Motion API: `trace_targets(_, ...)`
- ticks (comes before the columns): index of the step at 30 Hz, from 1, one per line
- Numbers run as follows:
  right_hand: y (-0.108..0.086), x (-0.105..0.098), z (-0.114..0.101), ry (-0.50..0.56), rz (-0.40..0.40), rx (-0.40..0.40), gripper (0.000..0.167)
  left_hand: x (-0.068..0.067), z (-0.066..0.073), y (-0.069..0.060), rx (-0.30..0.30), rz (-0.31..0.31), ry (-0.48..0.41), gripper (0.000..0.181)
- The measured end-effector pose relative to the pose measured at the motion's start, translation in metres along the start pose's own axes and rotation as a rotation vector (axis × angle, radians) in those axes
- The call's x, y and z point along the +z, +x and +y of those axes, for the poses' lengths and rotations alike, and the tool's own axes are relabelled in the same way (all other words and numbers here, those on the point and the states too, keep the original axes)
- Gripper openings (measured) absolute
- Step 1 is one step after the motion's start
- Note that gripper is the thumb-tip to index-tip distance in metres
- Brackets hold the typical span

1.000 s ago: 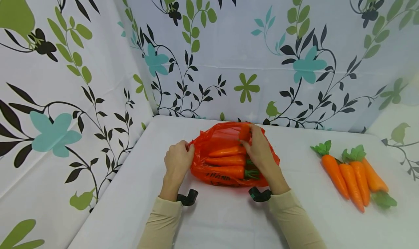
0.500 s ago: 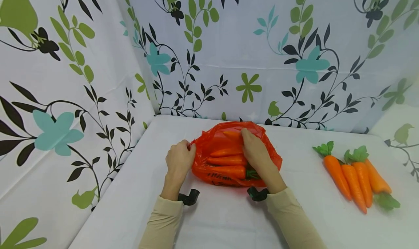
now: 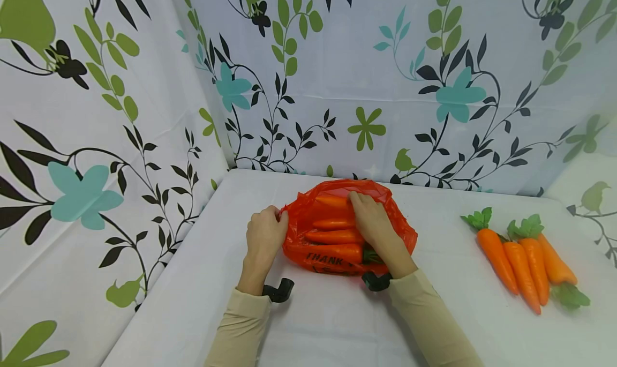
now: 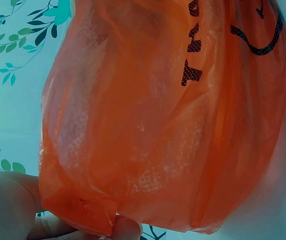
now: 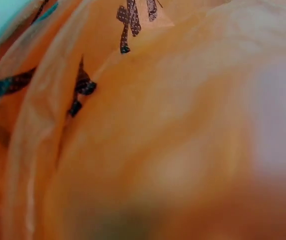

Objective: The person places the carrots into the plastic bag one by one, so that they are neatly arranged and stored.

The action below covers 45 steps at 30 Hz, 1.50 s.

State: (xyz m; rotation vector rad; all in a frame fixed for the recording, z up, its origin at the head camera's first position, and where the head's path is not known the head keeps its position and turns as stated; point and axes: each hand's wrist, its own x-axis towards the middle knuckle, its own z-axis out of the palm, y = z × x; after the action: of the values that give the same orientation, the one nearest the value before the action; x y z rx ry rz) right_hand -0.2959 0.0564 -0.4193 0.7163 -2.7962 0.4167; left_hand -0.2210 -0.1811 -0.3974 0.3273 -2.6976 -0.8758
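A red plastic bag (image 3: 332, 268) with black lettering lies on the table, its mouth facing up. Inside it are several orange carrots (image 3: 335, 236), side by side. My left hand (image 3: 264, 236) pinches the bag's left edge between thumb and fingers; in the left wrist view, the fingertips (image 4: 127, 227) hold the lower edge of the bag (image 4: 133, 125). My right hand (image 3: 375, 219) reaches inside the bag, its fingers curled over the end of the uppermost carrot (image 3: 332, 202). Only the blurred bag (image 5: 133, 125) fills the right wrist view.
On the right side of the white table (image 3: 308, 324) lie several more carrots (image 3: 523, 270) with green tops. A patterned cloth (image 3: 313, 115) hangs behind and to the left of the table.
The right hand has lowered a carrot into the bag, moving down and slightly left; that carrot now lies above the others. The left hand keeps its hold on the bag's edge.
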Motion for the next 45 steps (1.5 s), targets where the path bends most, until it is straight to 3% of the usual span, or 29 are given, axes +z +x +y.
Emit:
trace_targets(11,0.005,0.003,0.006,-0.049,-0.026,-0.027,0.021,-0.001,0.0,0.0,-0.014,-0.017,-0.011,0.028)
trace_targets(22,0.009,0.002,0.009,-0.045,-0.101,-0.06,0.031,-0.001,0.001,0.0,-0.031,-0.035,-0.018,0.027)
trace_targets(29,0.012,0.001,0.009,-0.056,-0.194,-0.062,0.033,-0.001,0.0,0.0,-0.033,-0.041,-0.022,0.027)
trace_targets(33,0.011,0.002,0.01,-0.01,-0.247,-0.019,0.034,-0.001,0.0,0.0,-0.029,-0.042,-0.022,0.027)
trace_targets(36,0.011,0.004,0.011,0.017,-0.257,0.008,0.032,0.0,0.0,0.001,-0.024,-0.039,-0.02,0.027)
trace_targets(45,0.01,0.007,0.013,-0.027,-0.258,-0.019,0.034,0.001,-0.001,0.001,-0.009,-0.023,-0.012,0.028)
